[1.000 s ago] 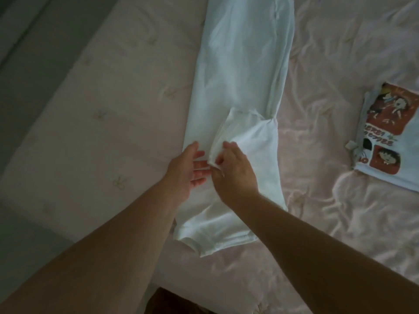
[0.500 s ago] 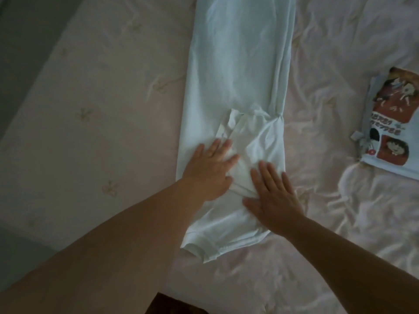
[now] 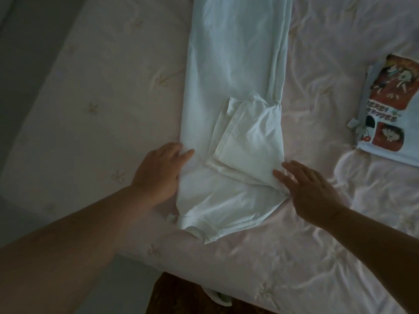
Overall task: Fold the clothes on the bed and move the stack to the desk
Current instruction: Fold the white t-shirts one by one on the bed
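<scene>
White T-shirt laid in a long strip on the bed, a hand flat at each side of its near end.

The white T-shirt (image 3: pixel 233 87) runs lengthwise away from the person on the pink bed (image 3: pixel 113 98), sides already turned in and a sleeve (image 3: pixel 247 141) folded back on top. The left hand (image 3: pixel 159 175) rests on the strip's left edge, the right hand (image 3: pixel 310 189) on its right edge by the sleeve corner; neither grip holds cloth, fingers straight and loose on both. The hem end lies nearest, just below both hands, so the next fold likely runs along the long axis, near end carried away from the person. A folded printed shirt (image 3: pixel 390 109) lies well apart to the right.
</scene>
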